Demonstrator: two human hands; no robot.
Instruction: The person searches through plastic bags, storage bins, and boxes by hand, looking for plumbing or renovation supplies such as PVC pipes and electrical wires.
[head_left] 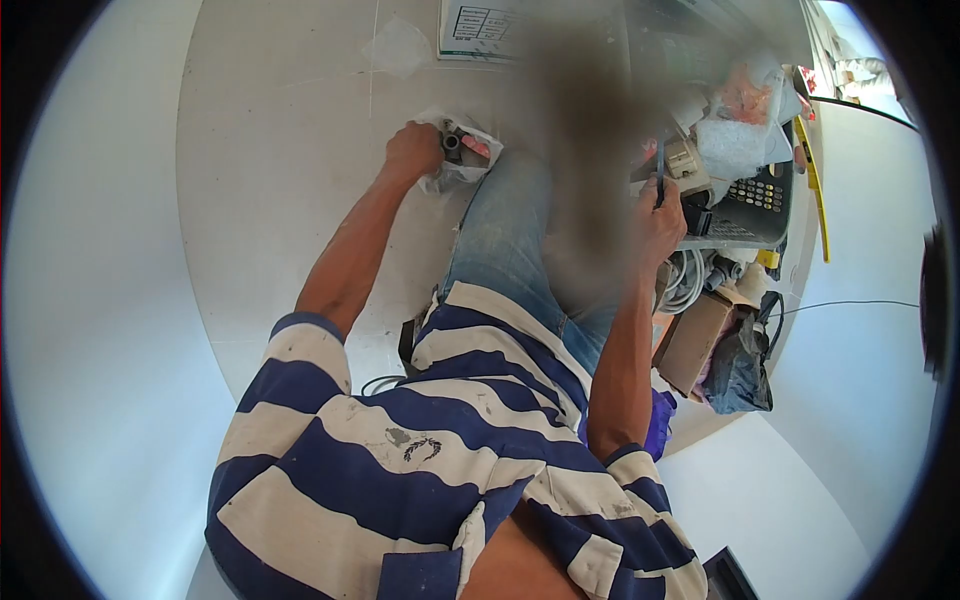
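Observation:
My left hand (412,150) is closed on the rim of a clear plastic bag (455,178) resting on the floor beside my leg. Inside the bag lie a grey pipe fitting (452,143) and something red (476,149). On the other side, my right hand (662,222) pinches a thin dark strip-like object (660,172), whose kind I cannot make out. That hand is at the near edge of a dark perforated crate (765,205). Beige socket-like pieces (686,160) and bubble wrap (728,145) are piled in the crate.
A dark smear blurs the middle of the view. Right of my legs are coiled white cable (686,283), a cardboard box (692,342) and a dark plastic bag (740,368). A yellow level-like bar (812,190) leans by the wall. A printed sheet (478,32) lies ahead.

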